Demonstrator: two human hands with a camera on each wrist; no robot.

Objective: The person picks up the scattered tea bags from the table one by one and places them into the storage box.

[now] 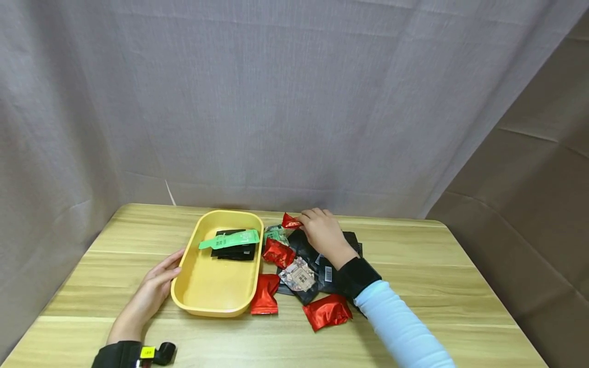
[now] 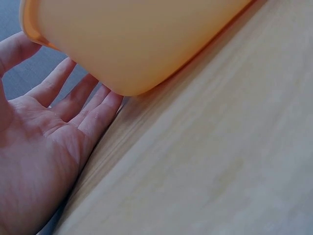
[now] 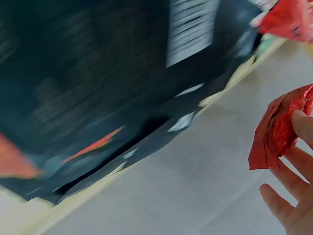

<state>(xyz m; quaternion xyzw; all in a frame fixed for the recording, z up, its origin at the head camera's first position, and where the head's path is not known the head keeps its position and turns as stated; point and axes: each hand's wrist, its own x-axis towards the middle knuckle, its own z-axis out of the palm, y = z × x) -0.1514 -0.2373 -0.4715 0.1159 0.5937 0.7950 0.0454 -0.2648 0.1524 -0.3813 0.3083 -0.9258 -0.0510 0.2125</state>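
Note:
My right hand pinches a red foil packet between thumb and fingers, above the far side of a heap of packets. The same packet shows small and partly covered in the head view. My left hand rests against the left side of a yellow plastic tub. In the left wrist view its fingers are fairly straight, with the tips at the tub's outer wall. Inside the tub, a green strip-shaped sachet lies across several small black packets.
Right of the tub lie red packets, a green-printed packet, a black packet with a patterned label and larger black bags. The wooden table ends at a grey curtain.

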